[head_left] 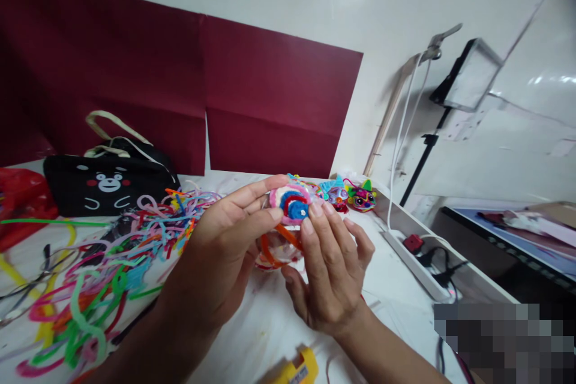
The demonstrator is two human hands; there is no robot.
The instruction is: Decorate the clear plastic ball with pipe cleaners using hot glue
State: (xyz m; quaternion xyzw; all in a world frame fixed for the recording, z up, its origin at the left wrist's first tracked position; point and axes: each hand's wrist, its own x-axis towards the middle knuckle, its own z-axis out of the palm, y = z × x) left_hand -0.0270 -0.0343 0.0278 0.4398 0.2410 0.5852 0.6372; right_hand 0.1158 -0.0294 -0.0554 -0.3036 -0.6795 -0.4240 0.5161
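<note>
My left hand (225, 246) and my right hand (330, 270) together hold up a small coiled pipe-cleaner piece (292, 203) with pink, white, red and blue rings. The left fingers wrap over its top and left side. Two right fingertips press on its blue centre. An orange pipe cleaner (276, 246) loops below the piece between both hands. Both hands hover above a white table (270, 324).
A heap of loose coloured pipe cleaners (103, 264) lies at the left. Behind it sits a black bear-face bag (108, 183). Two finished fuzzy figures (348, 195) stand at the back. A white power strip (414, 258) runs along the right edge. A yellow tool (299, 369) lies near me.
</note>
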